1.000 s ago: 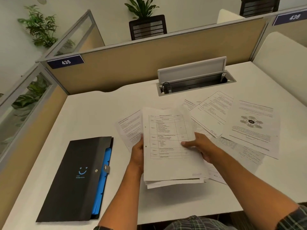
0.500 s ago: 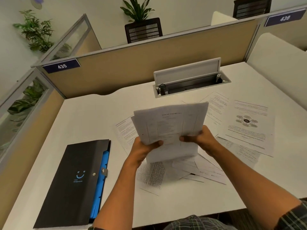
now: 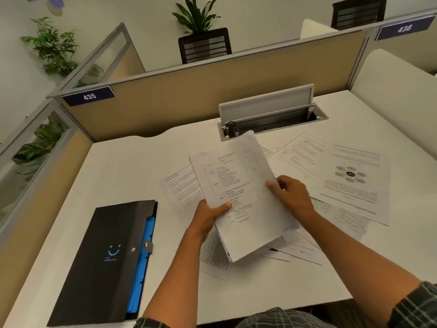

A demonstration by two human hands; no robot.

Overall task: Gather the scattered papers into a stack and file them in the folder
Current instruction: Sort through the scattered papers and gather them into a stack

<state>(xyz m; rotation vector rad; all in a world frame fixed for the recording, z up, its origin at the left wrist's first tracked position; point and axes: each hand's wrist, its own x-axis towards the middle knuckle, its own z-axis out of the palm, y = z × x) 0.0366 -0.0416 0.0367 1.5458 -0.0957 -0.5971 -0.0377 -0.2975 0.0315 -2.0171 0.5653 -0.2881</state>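
- Both forearms are bare, with no watch, ring or band visible.
- A dark green plaid sleeve sits at lower right.
- Matching plaid cloth shows along the bottom edge.

We see a stack of printed sheets held tilted above the desk, top page a table. More papers lie scattered flat beneath and to its right, overlapping. Left lies the black folder, closed, blue dividers showing at its edge.
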